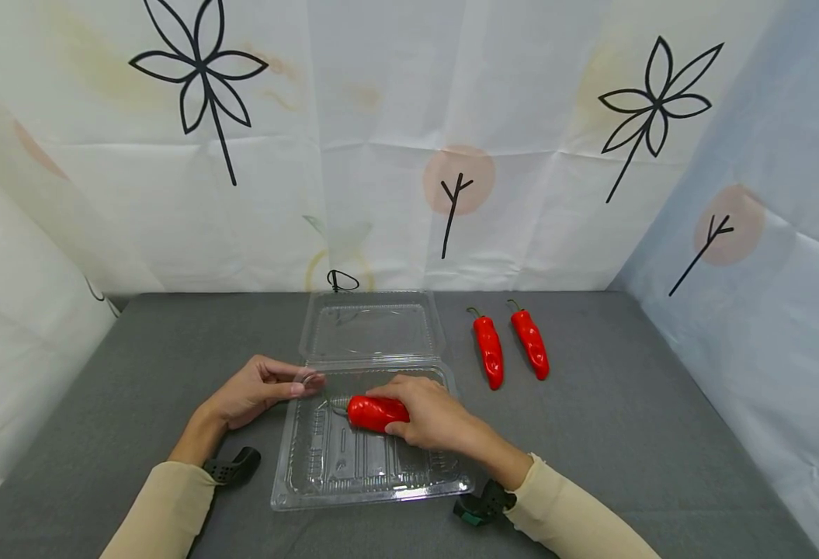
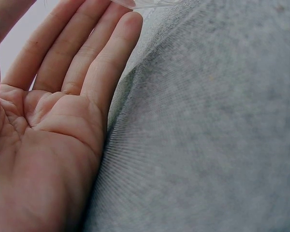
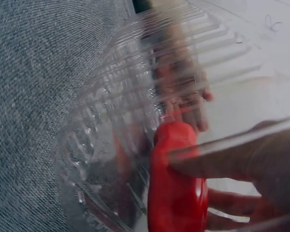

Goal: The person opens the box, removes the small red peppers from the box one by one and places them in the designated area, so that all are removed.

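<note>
A clear plastic hinged container (image 1: 342,473) lies with its lid (image 1: 370,330) folded back. My right hand (image 1: 430,411) grips a red chili pepper (image 1: 374,413) over the container's base, its green stem toward the left. In the right wrist view, the thumb and fingers close around the glossy pepper (image 3: 176,193), beside the ribbed plastic wall (image 3: 106,111). At the container's upper left corner, my left hand (image 1: 258,392) pinches the rim with thumb and extended fingers. The left wrist view has that palm (image 2: 53,130) facing the camera, clear plastic at the fingertips.
Two more red chili peppers (image 1: 489,352) (image 1: 531,343) lie side by side right of the container, stems toward the back. A grey cloth (image 1: 661,435) covers the table. White patterned sheets (image 1: 381,116) stand behind and on both sides. Each wrist wears a dark strap (image 1: 234,466).
</note>
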A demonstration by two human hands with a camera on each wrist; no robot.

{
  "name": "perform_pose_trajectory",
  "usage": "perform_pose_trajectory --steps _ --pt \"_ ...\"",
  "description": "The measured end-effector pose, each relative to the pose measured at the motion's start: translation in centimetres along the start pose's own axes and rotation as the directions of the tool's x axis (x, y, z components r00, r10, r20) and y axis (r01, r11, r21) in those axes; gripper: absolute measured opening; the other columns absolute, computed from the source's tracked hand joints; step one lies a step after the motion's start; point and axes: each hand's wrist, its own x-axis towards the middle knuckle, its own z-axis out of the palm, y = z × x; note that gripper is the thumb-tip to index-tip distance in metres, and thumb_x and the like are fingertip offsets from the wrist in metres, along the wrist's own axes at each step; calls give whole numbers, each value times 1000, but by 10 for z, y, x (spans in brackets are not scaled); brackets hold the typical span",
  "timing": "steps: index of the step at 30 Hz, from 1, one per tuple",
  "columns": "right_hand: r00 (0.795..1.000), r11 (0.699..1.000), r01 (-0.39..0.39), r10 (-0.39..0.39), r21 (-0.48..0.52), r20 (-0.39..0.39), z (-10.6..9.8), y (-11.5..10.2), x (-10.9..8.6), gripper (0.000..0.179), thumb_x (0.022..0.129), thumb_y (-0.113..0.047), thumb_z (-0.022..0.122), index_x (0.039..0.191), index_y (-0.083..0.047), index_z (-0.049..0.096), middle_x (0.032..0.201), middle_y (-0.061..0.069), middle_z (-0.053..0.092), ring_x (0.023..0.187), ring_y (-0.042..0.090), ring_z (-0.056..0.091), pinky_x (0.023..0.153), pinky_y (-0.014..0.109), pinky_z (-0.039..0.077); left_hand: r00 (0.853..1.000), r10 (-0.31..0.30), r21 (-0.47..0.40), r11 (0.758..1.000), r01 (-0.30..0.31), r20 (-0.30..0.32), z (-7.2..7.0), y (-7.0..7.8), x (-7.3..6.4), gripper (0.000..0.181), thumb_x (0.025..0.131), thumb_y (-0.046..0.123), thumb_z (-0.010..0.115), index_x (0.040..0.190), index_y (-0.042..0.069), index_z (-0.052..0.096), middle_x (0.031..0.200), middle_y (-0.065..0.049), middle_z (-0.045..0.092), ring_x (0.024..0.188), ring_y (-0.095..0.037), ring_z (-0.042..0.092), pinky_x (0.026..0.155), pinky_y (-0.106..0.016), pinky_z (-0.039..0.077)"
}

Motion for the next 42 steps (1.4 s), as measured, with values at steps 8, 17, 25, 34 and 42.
perform_pose_trajectory --steps 8,17,25,34,42 --pt "998 993 58 -57 99 -16 -6 0 -4 52 89 -13 79 139 -13 64 124 5 67 105 19 61 84 29 53 999 30 -11 1000 -30 30 -2 -2 2 33 98 -10 58 131 -13 60 127 -18 68 121 -26 65 104 -36 50" --pt "989 963 116 -90 243 -115 -12 2 -11 52 89 -11 79 139 -14 64 123 3 67 106 19 61 84 29 53 999 42 19 999 -43 24 -2 -3 1 34 98 -9 59 131 -12 60 125 -14 69 118 -25 66 101 -36 52" --pt "980 930 153 -99 334 -173 -15 6 -18 51 88 -11 78 138 -12 65 125 5 67 108 21 61 85 31 54 997 57 -7 998 -57 48 -4 -3 1 34 98 -10 57 133 -12 59 126 -15 69 121 -27 64 103 -35 50" --pt "975 922 159 -91 352 -200 -23 7 -22 52 88 -8 77 138 -9 64 126 7 68 103 21 63 83 34 58 1000 17 -30 999 -17 19 -1 -1 0 34 97 -11 58 131 -9 63 126 -18 68 122 -28 64 104 -36 50" --pt "970 921 149 -66 360 -234 -34 10 -26 52 88 -7 77 139 -9 63 126 6 67 100 21 65 83 37 59 1000 8 -31 999 -7 17 0 1 0 35 97 -10 59 132 -8 62 126 -19 68 122 -29 63 105 -36 49"
